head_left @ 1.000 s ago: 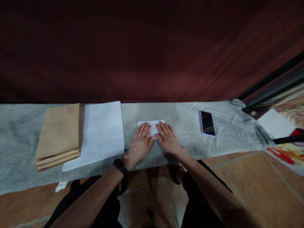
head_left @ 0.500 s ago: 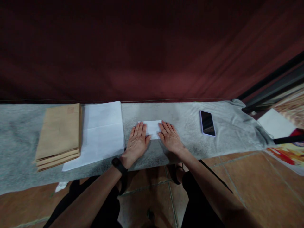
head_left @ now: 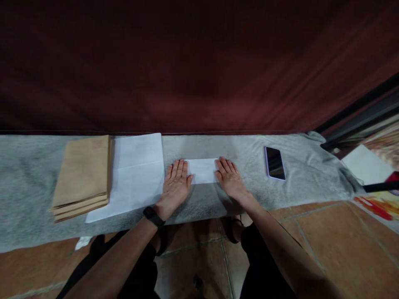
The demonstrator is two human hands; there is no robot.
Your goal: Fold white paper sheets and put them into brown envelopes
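Note:
A small white piece of paper [head_left: 202, 170], which looks folded, lies flat on the grey cloth [head_left: 193, 207] in front of me. My left hand [head_left: 177, 182] rests palm down at its left end, fingers stretched out and thumb at the paper's edge. At the right end, my right hand [head_left: 230, 178] lies flat as well, with its fingertips touching the paper's edge. Neither hand grips anything. To the left of my left hand are larger white sheets [head_left: 139, 170] with a crease across them.
Several brown paper envelopes [head_left: 84, 170] are stacked at the left, partly over the white sheets. A phone [head_left: 275, 163] in a purple case lies to the right. Behind the cloth hangs a dark red curtain [head_left: 199, 83]. Dark bars [head_left: 358, 112] stand at the far right.
My hands have slid apart along the small white paper, the left one leftward and the right one rightward. More of the paper shows between them. The view has shifted slightly.

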